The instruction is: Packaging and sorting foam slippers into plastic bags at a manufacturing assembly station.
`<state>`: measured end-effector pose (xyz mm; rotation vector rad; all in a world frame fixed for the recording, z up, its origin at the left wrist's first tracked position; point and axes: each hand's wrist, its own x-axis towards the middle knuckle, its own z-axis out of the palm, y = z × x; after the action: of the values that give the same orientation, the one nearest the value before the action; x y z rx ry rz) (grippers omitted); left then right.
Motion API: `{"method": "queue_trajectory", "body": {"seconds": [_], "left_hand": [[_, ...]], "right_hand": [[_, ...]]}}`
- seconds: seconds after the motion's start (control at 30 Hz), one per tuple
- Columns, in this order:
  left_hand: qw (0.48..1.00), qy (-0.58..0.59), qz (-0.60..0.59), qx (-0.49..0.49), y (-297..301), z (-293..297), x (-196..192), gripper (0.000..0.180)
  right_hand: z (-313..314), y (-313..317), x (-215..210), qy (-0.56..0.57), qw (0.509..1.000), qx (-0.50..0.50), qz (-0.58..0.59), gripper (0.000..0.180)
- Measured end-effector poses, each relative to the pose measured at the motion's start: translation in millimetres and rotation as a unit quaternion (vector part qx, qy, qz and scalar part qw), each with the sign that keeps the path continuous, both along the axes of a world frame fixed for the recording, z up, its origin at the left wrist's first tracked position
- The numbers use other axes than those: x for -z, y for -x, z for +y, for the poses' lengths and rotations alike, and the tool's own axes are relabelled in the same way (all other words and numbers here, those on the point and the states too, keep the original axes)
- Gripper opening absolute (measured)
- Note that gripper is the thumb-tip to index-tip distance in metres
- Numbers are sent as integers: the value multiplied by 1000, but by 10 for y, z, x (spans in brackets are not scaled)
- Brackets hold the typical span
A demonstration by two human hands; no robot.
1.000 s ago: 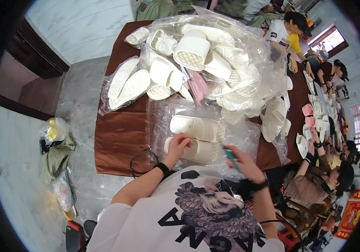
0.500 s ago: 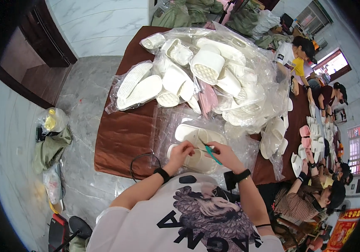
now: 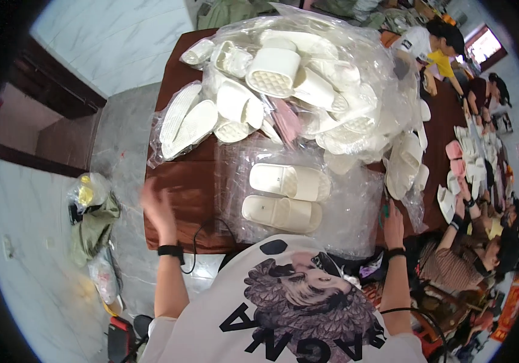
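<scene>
A pair of cream slippers lies flat on clear plastic bags in front of me, an upper slipper (image 3: 267, 179) and a lower slipper (image 3: 258, 210), both with straps to the right. My left hand (image 3: 159, 212) is well left of them, over the brown cloth near its left edge; motion smears its fingers. At the table's front right, my right hand (image 3: 394, 225) is closed on a small teal-handled tool, apparently scissors (image 3: 385, 211), partly hidden by the fingers. Just beyond it are bagged slippers (image 3: 403, 163).
A large heap of white slippers (image 3: 273, 71) in clear plastic covers the table's far side, with a pink piece (image 3: 285, 121) among them. Brown cloth (image 3: 178, 175) covers the table. A black cable (image 3: 195, 242) loops at the front edge. Co-workers (image 3: 453, 266) handle slippers at right.
Both hands have come away from the slipper pair, the left hand leftward and the right hand rightward with the scissors. The slippers now lie uncovered by my hands.
</scene>
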<state>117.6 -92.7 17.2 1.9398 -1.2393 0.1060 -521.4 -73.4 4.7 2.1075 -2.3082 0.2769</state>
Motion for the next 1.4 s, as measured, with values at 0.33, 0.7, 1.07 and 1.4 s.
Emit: {"method": "queue_trajectory", "body": {"seconds": [0.33,0.7,1.07,1.4], "left_hand": [[837,-220,-14,500,1997,-966,323,48],[838,-238,43,490,1938,-1135,191,40],[750,-115,520,392,1979,-669,-439,30],[662,-177,573,449,2833,-313,-361,43]], "right_hand": [[-264,-1401,-293,-40,987,-93,-123,17],[-237,-1988,-240,-333,743,-27,-580,25],[287,-2000,-1037,-53,640,124,-757,17],[187,-2067,-921,59,493,168,-852,15]]}}
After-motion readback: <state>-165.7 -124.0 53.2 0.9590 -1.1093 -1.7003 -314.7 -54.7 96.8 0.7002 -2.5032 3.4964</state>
